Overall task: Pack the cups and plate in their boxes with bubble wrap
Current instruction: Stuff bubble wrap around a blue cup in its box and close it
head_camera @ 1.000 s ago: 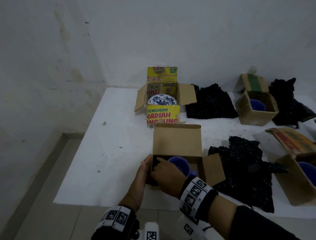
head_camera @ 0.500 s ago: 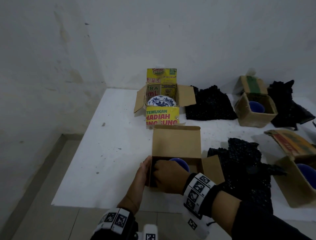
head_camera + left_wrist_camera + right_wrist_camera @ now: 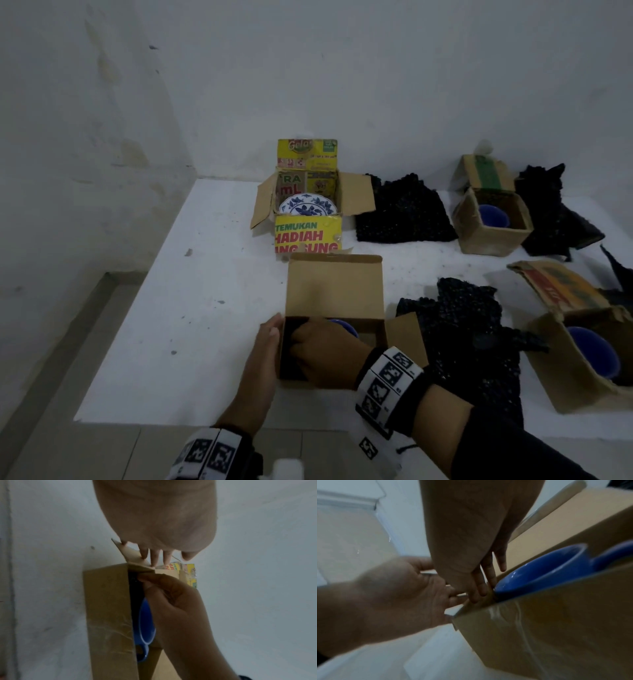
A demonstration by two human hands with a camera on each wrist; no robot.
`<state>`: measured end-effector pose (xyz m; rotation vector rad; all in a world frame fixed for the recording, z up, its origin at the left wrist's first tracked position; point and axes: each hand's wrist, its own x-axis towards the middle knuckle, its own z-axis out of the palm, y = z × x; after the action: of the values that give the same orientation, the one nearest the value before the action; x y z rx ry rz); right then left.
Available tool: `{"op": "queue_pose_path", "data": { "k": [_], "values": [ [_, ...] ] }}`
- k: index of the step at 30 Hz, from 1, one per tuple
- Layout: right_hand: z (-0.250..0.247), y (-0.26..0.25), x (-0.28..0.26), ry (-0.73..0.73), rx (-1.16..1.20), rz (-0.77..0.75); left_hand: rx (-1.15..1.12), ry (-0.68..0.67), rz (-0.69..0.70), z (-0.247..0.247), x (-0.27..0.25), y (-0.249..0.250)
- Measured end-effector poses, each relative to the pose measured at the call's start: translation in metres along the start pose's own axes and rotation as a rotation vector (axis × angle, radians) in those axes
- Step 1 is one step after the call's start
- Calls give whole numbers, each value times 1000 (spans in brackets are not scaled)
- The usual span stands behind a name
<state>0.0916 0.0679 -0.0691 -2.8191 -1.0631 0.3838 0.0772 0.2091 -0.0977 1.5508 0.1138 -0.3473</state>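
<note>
**Tucking wrap beside the cup**

Reaching into the near brown box, the right hand has its fingers pushed down between the blue cup and the box's left wall; whether they clutch anything there I cannot tell. Pressed flat against that wall's outside, the left hand lies with fingers straight. Right of the box lies black bubble wrap. At the far side, the patterned plate sits in a yellow box, and 2 more cups sit in boxes at the right.
</note>
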Motion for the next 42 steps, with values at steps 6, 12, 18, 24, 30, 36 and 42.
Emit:
{"op": "queue_pose_path", "data": {
  "k": [6,12,18,24,30,36,42],
  "values": [
    [-18,26,-86,412,243,211,435,88,335,45,-2,22],
    [-18,73,-193,563,182,500,489,-257,550,148,-17,41],
    [3,112,-258,335,79,606,642,-458,559,230,-27,27],
    [29,140,-271,188,-15,681,787,-489,431,265,-28,2],
    [28,154,-267,361,108,698,881,-392,288,277,-22,-12],
    [0,156,-270,595,472,682,726,-268,311,277,-19,9],
    [-25,155,-258,793,676,521,364,-154,350,266,-18,49]
  ]
}}
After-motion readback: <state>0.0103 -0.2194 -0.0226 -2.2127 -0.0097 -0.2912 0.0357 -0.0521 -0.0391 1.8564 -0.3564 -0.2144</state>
